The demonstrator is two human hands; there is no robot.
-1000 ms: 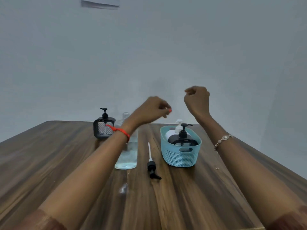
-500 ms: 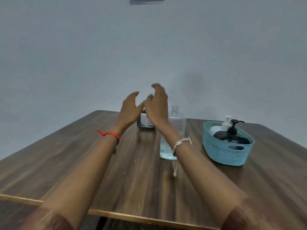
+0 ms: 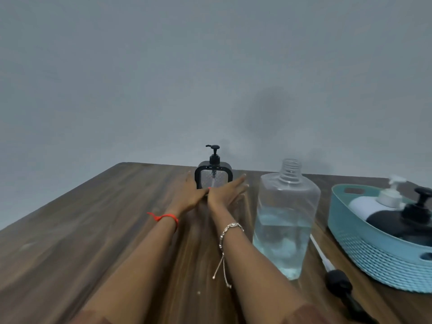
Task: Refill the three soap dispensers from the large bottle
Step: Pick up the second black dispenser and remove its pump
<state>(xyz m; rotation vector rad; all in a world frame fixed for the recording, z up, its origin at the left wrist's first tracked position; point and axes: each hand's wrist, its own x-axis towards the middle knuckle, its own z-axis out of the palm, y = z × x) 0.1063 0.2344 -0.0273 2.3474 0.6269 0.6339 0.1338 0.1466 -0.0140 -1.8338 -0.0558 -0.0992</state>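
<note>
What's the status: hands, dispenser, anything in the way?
Left hand and right hand open, flanking black-framed dispenser, pump on. Large bottle uncapped, upright, right of hands. Nothing between hands and dispenser.

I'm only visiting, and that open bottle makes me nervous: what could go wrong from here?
1. The large bottle stands uncapped and partly full, right beside the right arm; drawing that arm back could tip it and spill.
2. The left hand and right hand reach with straight fingers around the black-framed dispenser near the far edge of the table; a nudge might push it off.
3. The loose pump lies on the table, so its tube could pick up dirt.
</note>
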